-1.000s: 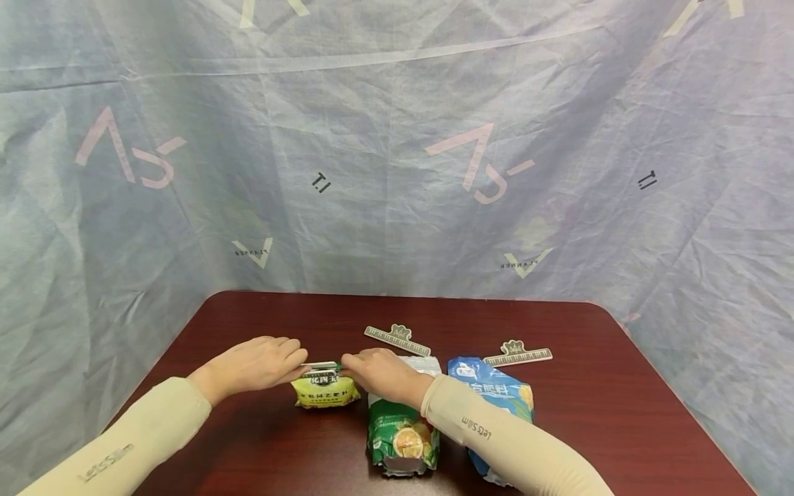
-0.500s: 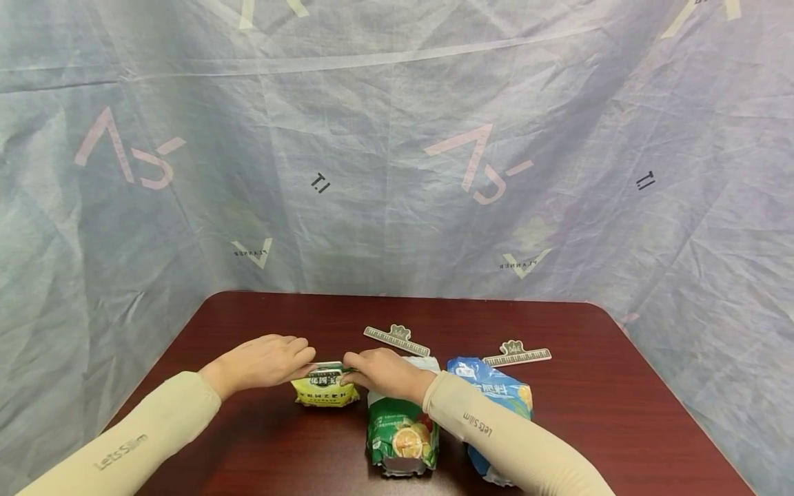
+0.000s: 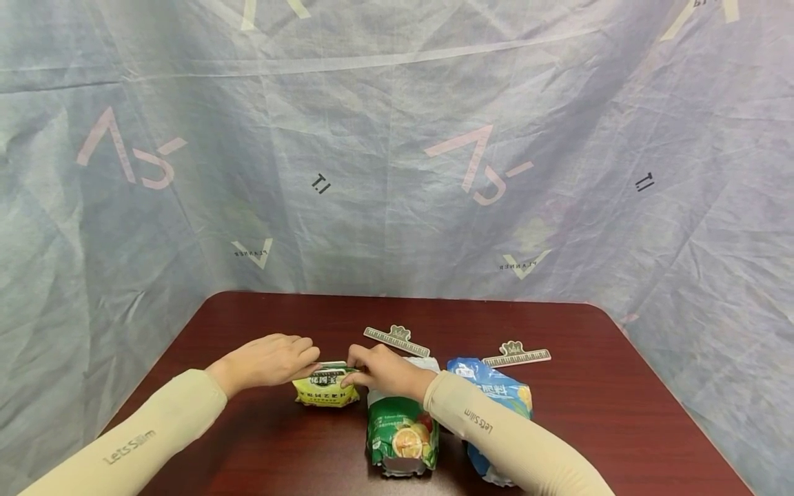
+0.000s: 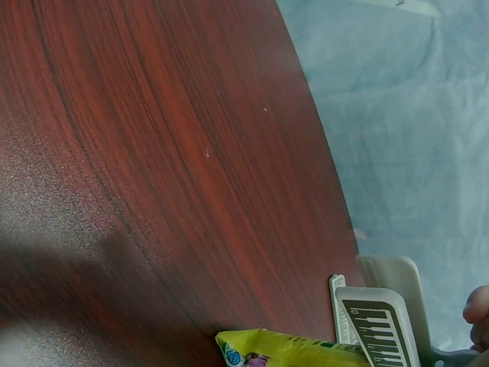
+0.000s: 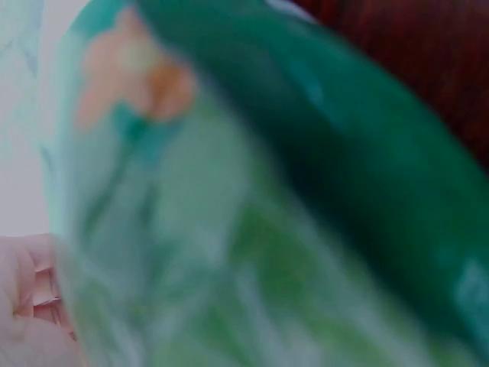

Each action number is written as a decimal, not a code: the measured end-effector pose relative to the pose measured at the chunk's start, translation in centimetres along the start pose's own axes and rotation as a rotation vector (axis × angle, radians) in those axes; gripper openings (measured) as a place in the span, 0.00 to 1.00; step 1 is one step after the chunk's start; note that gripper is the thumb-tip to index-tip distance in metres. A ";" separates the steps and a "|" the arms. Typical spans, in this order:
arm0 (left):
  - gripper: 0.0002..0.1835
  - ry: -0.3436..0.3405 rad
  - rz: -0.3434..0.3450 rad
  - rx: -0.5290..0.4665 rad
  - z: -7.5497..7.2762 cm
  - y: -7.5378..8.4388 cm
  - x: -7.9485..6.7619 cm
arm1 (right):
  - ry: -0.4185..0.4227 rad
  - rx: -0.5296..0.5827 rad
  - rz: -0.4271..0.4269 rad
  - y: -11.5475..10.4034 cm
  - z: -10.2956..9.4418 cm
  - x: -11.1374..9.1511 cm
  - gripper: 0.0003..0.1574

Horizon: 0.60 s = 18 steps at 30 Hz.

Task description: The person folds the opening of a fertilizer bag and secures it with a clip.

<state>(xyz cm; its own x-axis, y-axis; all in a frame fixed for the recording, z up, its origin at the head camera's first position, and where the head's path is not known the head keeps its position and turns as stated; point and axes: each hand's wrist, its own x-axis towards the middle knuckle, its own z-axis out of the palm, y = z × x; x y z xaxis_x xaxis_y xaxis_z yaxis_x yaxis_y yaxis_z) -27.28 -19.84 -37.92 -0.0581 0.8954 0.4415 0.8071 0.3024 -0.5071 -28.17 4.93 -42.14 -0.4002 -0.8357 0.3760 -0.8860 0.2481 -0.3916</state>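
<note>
A small yellow snack bag [image 3: 325,395] lies on the table, its top end toward the backdrop. My left hand [image 3: 273,361] grips a piano-key bag clip at that end; the left wrist view shows the clip [image 4: 380,330] beside the yellow bag [image 4: 294,350], with only a bit of the fingers [image 4: 478,306] showing. My right hand [image 3: 386,372] pinches the bag's top edge at its right end, its fingertips partly hidden. Under the right forearm lies a green bag [image 3: 400,430] with fruit pictures, which fills the right wrist view as a blurred green bag [image 5: 367,153].
To the right, a blue bag [image 3: 490,386] lies partly beneath the right sleeve [image 3: 509,434]. Two more piano-key clips, one [image 3: 398,339] behind the green bag and another [image 3: 517,354] behind the blue one, lie on the dark red table [image 3: 279,448]. A grey cloth backdrop [image 3: 372,227] hangs behind.
My left hand has shifted slightly right with the clip along the yellow bag's top. The right fingers have bent more at that edge. The other bags and clips stay put.
</note>
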 end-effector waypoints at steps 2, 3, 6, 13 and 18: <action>0.19 0.006 0.004 -0.001 0.2 0.0 0.0 | 0.001 0.022 0.012 0.1 0.0 0.0 0.13; 0.18 0.008 0.005 -0.002 0.2 0.0 0.1 | 0.001 0.031 0.019 0.1 0.0 0.0 0.13; 0.18 0.011 0.007 -0.007 0.3 -0.1 0.2 | -0.010 0.056 0.044 0.4 0.1 0.0 0.13; 0.16 0.007 0.014 -0.008 0.5 -0.1 0.6 | 0.007 0.064 0.063 0.6 0.0 0.0 0.19; 0.17 -0.010 0.010 -0.015 0.6 -0.2 0.8 | 0.003 0.051 0.053 0.6 -0.2 0.1 0.19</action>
<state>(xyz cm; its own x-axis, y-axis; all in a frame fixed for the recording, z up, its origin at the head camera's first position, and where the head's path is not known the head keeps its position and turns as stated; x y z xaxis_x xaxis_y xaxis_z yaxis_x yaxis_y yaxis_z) -27.84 -18.97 -37.89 -0.0555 0.9016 0.4291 0.8162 0.2885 -0.5006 -28.78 5.07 -42.20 -0.4471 -0.8204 0.3565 -0.8504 0.2664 -0.4536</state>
